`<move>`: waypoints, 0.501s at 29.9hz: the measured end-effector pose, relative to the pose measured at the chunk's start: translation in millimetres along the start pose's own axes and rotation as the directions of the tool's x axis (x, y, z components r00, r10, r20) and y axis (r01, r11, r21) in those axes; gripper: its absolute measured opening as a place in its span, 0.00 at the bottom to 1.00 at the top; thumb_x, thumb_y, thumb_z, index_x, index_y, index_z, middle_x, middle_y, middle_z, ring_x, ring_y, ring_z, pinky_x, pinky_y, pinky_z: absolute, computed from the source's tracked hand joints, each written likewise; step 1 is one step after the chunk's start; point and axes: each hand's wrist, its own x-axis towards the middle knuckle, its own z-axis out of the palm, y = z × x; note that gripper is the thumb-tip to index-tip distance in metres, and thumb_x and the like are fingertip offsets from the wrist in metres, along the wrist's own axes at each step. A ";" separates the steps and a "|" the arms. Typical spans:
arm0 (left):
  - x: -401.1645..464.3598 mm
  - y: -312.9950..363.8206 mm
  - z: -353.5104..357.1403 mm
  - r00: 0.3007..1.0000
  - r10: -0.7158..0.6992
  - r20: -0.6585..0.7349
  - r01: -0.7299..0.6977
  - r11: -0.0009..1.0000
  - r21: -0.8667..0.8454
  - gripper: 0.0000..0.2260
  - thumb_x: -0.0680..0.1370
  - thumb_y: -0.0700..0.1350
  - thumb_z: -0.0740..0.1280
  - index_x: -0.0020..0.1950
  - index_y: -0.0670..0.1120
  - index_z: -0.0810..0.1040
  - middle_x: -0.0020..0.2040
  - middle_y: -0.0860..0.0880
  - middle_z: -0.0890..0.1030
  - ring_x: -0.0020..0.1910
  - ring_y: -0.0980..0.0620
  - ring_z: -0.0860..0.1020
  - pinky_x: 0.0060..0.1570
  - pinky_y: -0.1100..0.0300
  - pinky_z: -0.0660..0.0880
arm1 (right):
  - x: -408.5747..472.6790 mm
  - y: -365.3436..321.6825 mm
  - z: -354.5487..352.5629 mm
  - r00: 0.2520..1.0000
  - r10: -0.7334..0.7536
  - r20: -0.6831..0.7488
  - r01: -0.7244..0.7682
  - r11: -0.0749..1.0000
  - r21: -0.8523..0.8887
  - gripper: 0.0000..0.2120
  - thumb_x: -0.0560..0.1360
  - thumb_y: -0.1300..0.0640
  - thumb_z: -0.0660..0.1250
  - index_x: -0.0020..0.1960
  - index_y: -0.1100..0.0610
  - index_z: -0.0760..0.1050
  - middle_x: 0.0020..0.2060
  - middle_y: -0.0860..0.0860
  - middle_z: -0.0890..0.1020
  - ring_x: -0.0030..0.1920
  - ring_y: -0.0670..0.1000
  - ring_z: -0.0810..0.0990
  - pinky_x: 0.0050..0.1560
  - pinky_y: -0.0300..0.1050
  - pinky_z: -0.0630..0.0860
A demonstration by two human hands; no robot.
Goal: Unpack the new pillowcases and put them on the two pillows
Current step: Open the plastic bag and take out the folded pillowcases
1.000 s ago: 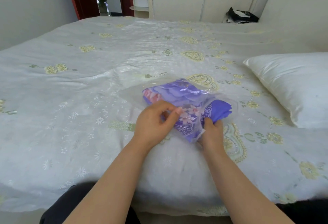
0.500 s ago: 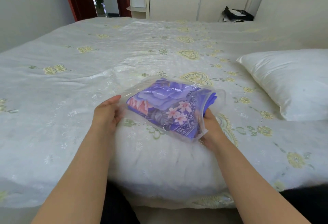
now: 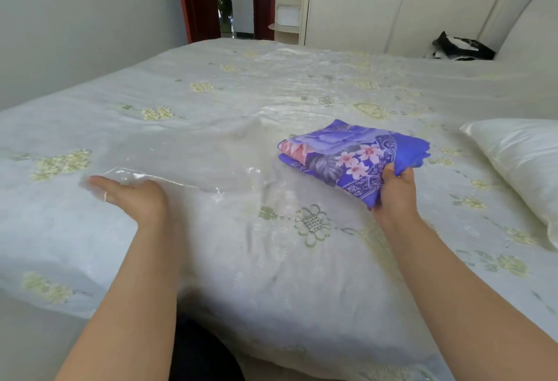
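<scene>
1. The right hand (image 3: 394, 191) is holding the folded pillowcases (image 3: 351, 155) by their near corner. Its fingers are curling around the cloth edge, so it is gripping them.
2. The pillowcases are lying on the bed (image 3: 271, 275), a bit right of the middle. They are purple and blue, with pink flowers on them, and they are sitting out in the open with no wrapping around them.
3. The left hand (image 3: 133, 193) is resting on the bed, far off to the left. Its fingers are pointing out straight and flat, and they are not curling around anything.
4. The clear plastic bag (image 3: 169, 166) is lying flat on the bed, between the left hand and the pillowcases. The left hand's fingertips are touching its near left edge. The bag is see-through and hard to make out, so its far edge is not plain.
5. A white pillow (image 3: 519, 163) is lying at the right side of the bed, near the pillowcases but not touching them.
6. A black and white thing (image 3: 462, 49) is sitting at the far right corner of the bed. It is too small to tell what it is.
</scene>
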 end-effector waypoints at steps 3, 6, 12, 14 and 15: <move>6.3 -2.0 -10.6 0.999 -0.038 -0.010 0.038 0.999 0.034 0.32 0.78 0.45 0.57 0.78 0.54 0.44 0.78 0.46 0.42 0.77 0.51 0.48 0.72 0.58 0.50 | -6.2 30.7 -1.3 0.987 0.124 -0.106 -0.129 0.991 -0.035 0.08 0.80 0.62 0.56 0.46 0.50 0.68 0.46 0.53 0.77 0.38 0.50 0.78 0.39 0.50 0.77; -0.1 -14.6 -15.6 0.992 0.011 0.124 -0.018 0.998 0.056 0.34 0.76 0.38 0.60 0.78 0.54 0.50 0.77 0.46 0.54 0.75 0.51 0.56 0.66 0.63 0.57 | -12.9 47.2 -5.3 0.974 0.148 -0.169 -0.168 0.979 -0.111 0.05 0.79 0.59 0.58 0.53 0.52 0.67 0.49 0.54 0.77 0.41 0.51 0.78 0.38 0.50 0.78; -52.3 -18.0 8.6 0.797 -0.199 0.571 0.252 0.967 -0.015 0.21 0.81 0.42 0.61 0.73 0.47 0.63 0.57 0.48 0.73 0.48 0.50 0.78 0.51 0.56 0.76 | -20.0 45.3 -8.5 0.978 0.160 -0.131 -0.185 0.960 -0.208 0.27 0.70 0.53 0.71 0.64 0.58 0.63 0.53 0.54 0.79 0.36 0.57 0.82 0.40 0.57 0.82; -44.8 -14.0 15.9 0.754 -0.246 0.609 0.317 0.949 -0.009 0.18 0.81 0.41 0.61 0.70 0.43 0.65 0.60 0.47 0.71 0.52 0.49 0.76 0.48 0.56 0.79 | -22.6 44.6 -10.8 0.978 0.172 -0.116 -0.194 0.955 -0.223 0.26 0.73 0.58 0.70 0.65 0.60 0.61 0.52 0.54 0.77 0.32 0.54 0.81 0.34 0.52 0.81; -35.7 -13.5 17.4 0.757 -0.244 0.607 0.328 0.944 -0.029 0.20 0.80 0.40 0.61 0.72 0.41 0.63 0.59 0.48 0.70 0.52 0.49 0.76 0.45 0.56 0.80 | -21.6 46.5 -13.1 0.977 0.180 -0.116 -0.202 0.952 -0.231 0.27 0.73 0.61 0.70 0.66 0.60 0.60 0.54 0.54 0.76 0.37 0.55 0.81 0.37 0.53 0.81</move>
